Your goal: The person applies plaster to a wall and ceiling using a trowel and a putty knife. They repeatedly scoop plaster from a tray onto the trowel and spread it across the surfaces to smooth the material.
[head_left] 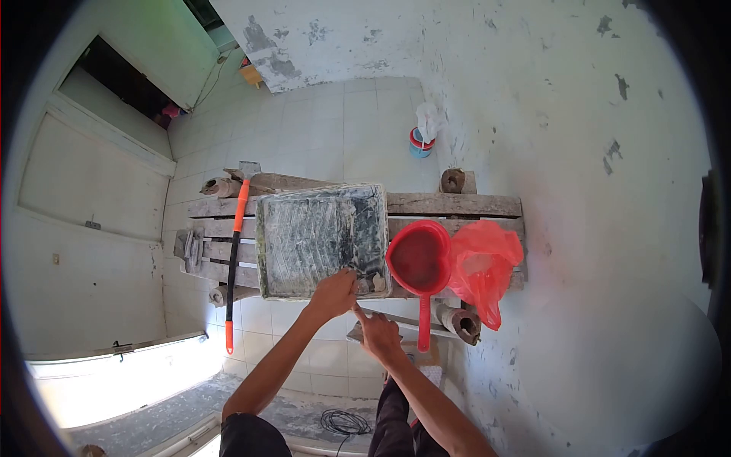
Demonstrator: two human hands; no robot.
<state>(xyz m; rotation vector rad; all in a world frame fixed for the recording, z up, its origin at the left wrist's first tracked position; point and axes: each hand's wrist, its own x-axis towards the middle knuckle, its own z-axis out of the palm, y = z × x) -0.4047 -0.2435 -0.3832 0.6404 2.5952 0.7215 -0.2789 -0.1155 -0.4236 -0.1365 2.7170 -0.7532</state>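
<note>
A paint tray (304,244) smeared with white and dark dried paint lies on a slatted wooden bench (457,204). Over its near edge my left hand (335,295) is closed, its fingers curled inward. Just below and to the right, my right hand (380,335) has its index finger reaching up to the left hand while the other fingers are curled. A flat grey-brown piece (355,332) shows beside the right hand. What the curled fingers hold, if anything, I cannot make out. Right of the tray stands a red dipper (420,259), its handle pointing toward me.
A red plastic bag (487,266) sits beside the dipper. An orange-and-black pole (235,251) lies across the bench's left side, near a scraper-like tool (186,247). A blue bucket (420,145) with a red rim stands on the floor by the peeling wall (563,152). Black cable (344,421) lies coiled near my legs.
</note>
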